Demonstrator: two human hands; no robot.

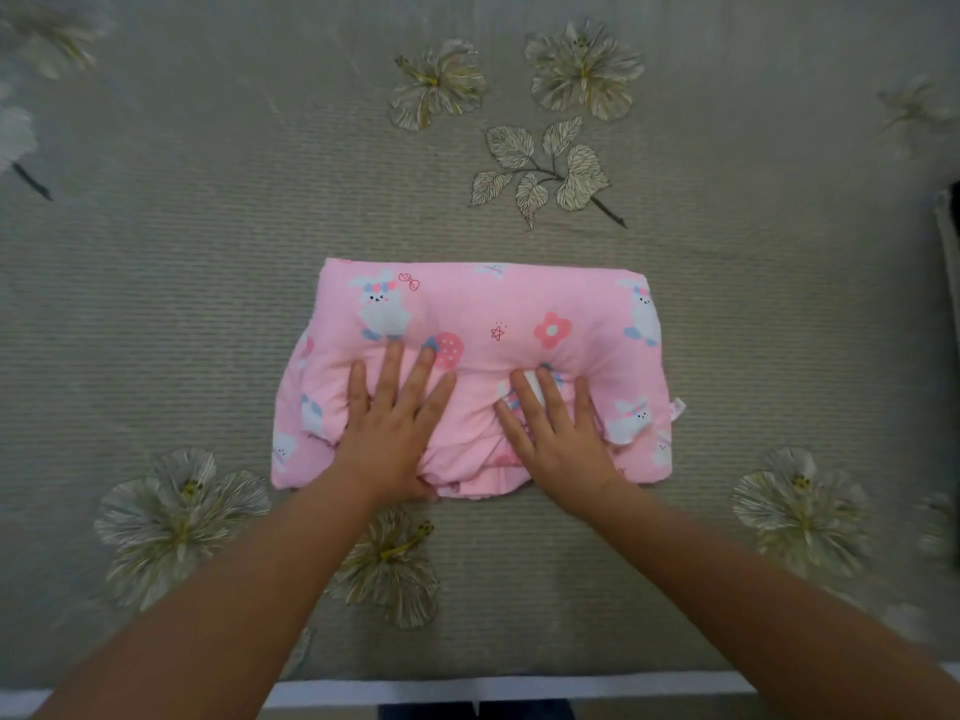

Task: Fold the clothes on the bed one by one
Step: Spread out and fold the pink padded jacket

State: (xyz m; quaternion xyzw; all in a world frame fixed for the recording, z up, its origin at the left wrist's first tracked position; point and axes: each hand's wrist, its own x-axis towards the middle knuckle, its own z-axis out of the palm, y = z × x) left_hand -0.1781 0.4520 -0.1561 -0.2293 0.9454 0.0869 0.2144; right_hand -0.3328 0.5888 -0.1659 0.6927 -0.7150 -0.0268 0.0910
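Observation:
A pink garment (498,309) printed with white bunnies, flowers and stars lies folded into a thick rectangle on the bed, near its front edge. My left hand (395,423) lies flat on the garment's lower left half, fingers spread and pressing down. My right hand (558,433) presses flat on the lower right half, fingers apart. Neither hand grips the fabric. The cloth puckers around both palms, and a small tag sticks out at the right side.
The bed is covered by a grey-green ribbed spread (208,262) with embroidered flowers and leaves. The bed's white front edge (467,691) runs along the bottom. A dark gap shows at the far right edge (953,241).

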